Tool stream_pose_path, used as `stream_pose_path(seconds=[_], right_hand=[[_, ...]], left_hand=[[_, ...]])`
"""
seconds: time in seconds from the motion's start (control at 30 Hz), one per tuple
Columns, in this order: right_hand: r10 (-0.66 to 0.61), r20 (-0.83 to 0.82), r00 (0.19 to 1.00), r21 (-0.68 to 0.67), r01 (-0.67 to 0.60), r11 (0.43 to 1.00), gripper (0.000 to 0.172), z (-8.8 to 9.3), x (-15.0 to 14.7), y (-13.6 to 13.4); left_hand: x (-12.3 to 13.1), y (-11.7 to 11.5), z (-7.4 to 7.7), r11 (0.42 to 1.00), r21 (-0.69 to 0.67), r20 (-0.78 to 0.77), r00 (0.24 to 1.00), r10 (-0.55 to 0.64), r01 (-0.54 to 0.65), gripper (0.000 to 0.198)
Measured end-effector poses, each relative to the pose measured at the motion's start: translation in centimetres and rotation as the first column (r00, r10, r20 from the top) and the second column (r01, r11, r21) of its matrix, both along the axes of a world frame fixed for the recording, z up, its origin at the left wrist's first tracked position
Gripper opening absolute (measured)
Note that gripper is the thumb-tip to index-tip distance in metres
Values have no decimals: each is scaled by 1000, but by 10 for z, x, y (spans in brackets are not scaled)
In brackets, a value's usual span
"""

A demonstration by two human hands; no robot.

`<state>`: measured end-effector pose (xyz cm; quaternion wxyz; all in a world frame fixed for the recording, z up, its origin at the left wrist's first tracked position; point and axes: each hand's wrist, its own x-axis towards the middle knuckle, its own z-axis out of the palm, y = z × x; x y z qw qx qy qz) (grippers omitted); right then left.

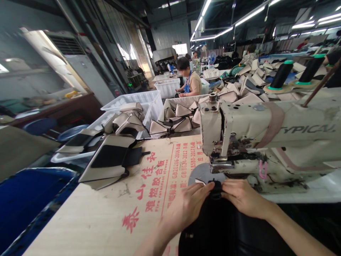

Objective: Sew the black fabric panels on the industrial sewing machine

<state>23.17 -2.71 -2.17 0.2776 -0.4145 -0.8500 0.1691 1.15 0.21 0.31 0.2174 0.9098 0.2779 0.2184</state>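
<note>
Head view: at the 6 o'clock edge of the picture, both hands meet on a piece of black fabric (217,190) that lies just below the sewing machine (266,135). The left hand (190,204) comes in from 7 o'clock, its fingers curled nearly closed and pinching the fabric's upper edge. The right hand (243,199) comes in from 4 o'clock, fingers likewise drawn together, pinching the same edge from the other side; the fingertips of the two hands sit just beside each other. The fabric runs down from the pinch towards 6 o'clock, a dark mass between the forearms.

The machine's head stands at 12 o'clock from the hands, with a round metal plate (202,172) at its foot. The tabletop (106,213) is a board printed with red characters. At 10 o'clock from the hands lies a stack of beige and black cut pieces (109,160), and beyond it white bins (149,99) hold more. Two black thread cones (282,73) stand at 2 o'clock. Another person (190,81) sits well apart at 12 o'clock.
</note>
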Motion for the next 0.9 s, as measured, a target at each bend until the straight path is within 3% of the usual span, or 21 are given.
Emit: stream_pose_path(seconds=[0.2,0.43,0.57,0.8,0.9], right_hand=[[-2,9,1000,14,2,1000,29,0,-2,0],[11,-55,998,-19,-12,1000,21,5,0,-5],[11,-93,996,-21,-13,1000,20,4,1,-8],[61,-146,987,-3,-62,998,29,3,-3,-8],[63,-105,993,-7,-64,998,23,4,-3,-6]], left_hand=[[5,-1,8,996,-62,-23,998,63,-65,28],[4,-7,-3,965,-85,126,958,258,-249,25],[5,-5,-2,978,-106,137,972,193,-179,8],[4,-7,-1,987,-111,146,981,127,-112,13],[5,-11,-3,984,-76,139,976,168,-159,11]])
